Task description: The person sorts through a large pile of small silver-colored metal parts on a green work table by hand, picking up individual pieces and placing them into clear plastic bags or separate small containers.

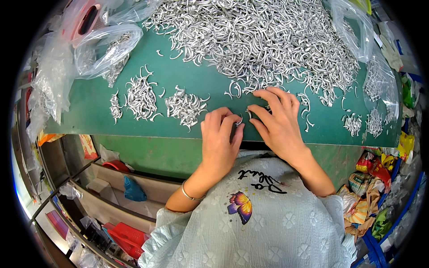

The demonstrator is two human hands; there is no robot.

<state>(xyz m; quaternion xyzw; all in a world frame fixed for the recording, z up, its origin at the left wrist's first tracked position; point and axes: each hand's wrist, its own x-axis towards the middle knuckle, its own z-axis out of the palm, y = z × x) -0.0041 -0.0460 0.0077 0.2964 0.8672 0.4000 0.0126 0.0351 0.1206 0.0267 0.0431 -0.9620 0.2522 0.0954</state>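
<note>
While a few small sorted heaps (142, 97) lie done, we pinch one hook (240, 119) in our left hand (219, 138), right hand (278, 120) fingers spread open beside the big unsorted pile (259, 40).

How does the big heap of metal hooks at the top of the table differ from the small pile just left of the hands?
The big heap spreads across much of the far side of the green table; the small pile covers only a little patch near the front edge. The big heap reaches the right hand, whose fingers rest at its edge; the small pile lies apart from the left hand. Both hold the same curved silver-grey pieces.
</note>
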